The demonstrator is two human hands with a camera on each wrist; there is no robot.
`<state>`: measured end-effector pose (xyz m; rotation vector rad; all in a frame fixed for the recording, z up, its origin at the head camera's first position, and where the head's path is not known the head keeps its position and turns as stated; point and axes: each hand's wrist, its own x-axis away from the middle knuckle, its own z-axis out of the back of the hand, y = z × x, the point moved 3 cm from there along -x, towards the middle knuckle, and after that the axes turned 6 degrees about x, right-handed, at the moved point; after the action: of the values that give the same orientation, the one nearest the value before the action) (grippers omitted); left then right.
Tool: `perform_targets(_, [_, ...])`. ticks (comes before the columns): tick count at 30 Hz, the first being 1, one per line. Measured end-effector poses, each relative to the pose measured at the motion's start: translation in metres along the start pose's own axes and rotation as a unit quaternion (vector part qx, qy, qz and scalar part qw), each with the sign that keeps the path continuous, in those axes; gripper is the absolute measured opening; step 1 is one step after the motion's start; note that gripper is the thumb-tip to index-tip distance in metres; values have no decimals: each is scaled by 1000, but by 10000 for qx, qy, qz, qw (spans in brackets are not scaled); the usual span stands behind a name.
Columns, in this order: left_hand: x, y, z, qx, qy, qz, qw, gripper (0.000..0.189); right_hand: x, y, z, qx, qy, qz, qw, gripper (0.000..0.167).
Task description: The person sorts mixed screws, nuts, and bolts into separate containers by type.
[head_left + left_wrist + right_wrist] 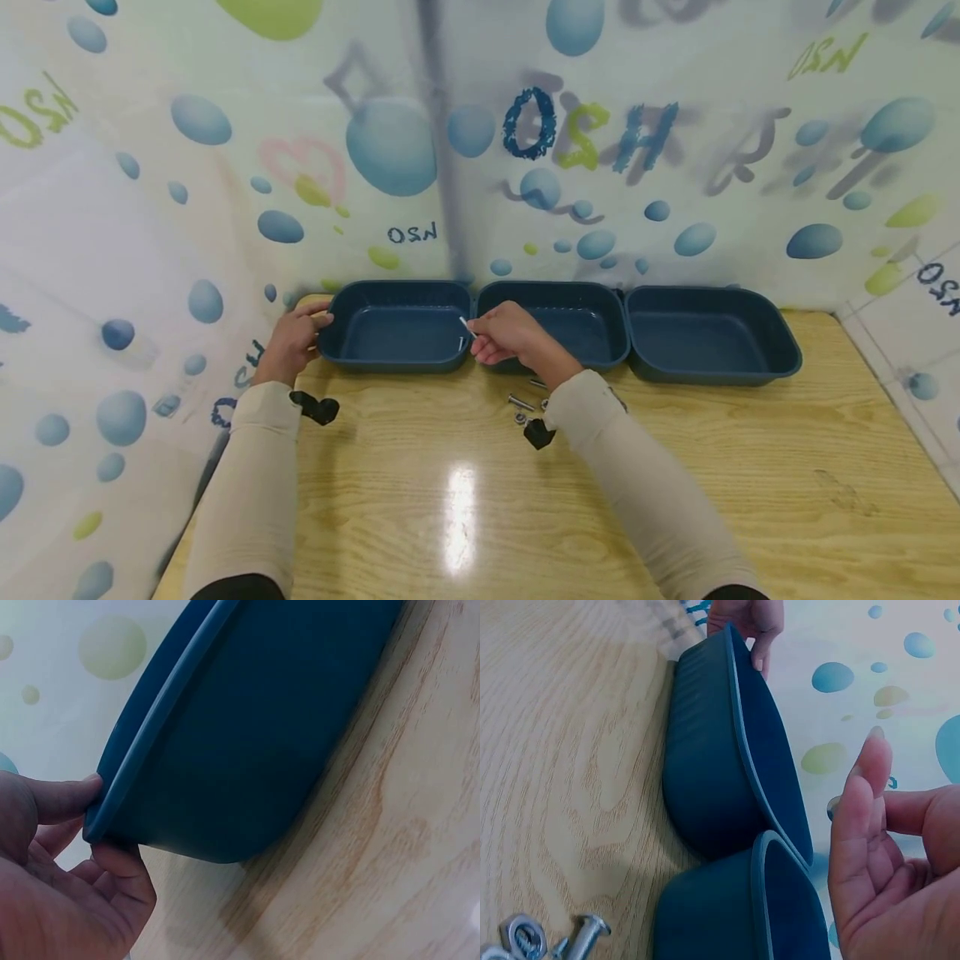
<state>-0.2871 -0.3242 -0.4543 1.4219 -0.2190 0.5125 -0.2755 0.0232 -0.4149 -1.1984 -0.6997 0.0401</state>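
My left hand (293, 337) grips the left end of the left blue bin (397, 367). Its thumb lies over the rim and its fingers curl beneath it, as the left wrist view shows. Above the place where the left and middle bins meet, my right hand (510, 333) pinches a bolt (467, 326). The shank points up and left over the left bin in the head view. From the right wrist, just the bolt's rounded metal edge (832, 808) peeks out beside the fingers; the rest is hidden. A small pale sliver (461, 342) shows inside the left bin's right wall.
The middle bin (618, 354) and right bin (712, 379) continue the row along the patterned curtain (480, 225). On the wooden table (405, 467), below the right forearm, lie a bolt (521, 402), a nut (520, 418) and other hardware, partly covered by the sleeve.
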Motion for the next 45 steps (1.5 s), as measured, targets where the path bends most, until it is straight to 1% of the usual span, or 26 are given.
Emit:
perform_targets(6, [1,3,-3,-9,27,-60,10000,48,-6,-7,-7,-115,18,-31,9999,43])
perform_targets(8, [1,3,-4,9,37,-32,10000,48,-9,-9,-10,-176,16,-28,9998,44])
perform_targets(13, [-1,1,-5,-17,51,20,10000,48,-16,-12,-17,-281,110,87,9995,44])
perform_targets(16, [-2,1,-6,-20,53,7,10000,48,-22,-13,-19,-360,191,145,9991,43])
perform_targets(22, [-1,2,-9,-31,29,-43,10000,47,-31,-15,-21,-553,197,242,9980,41])
perform_targets(29, [0,2,-8,39,107,9,9999,47,-27,-16,-17,-453,336,198,9982,35])
perform_targets(36, [1,1,-6,-25,66,41,10000,47,-24,-13,-15,-511,241,127,9983,43])
perform_targets(41, [1,1,-3,-42,85,5,10000,47,-20,-15,-14,-506,196,174,9984,41])
perform_targets(45, [0,-1,0,-55,106,47,9999,47,-15,-16,-13,-447,173,224,9986,37])
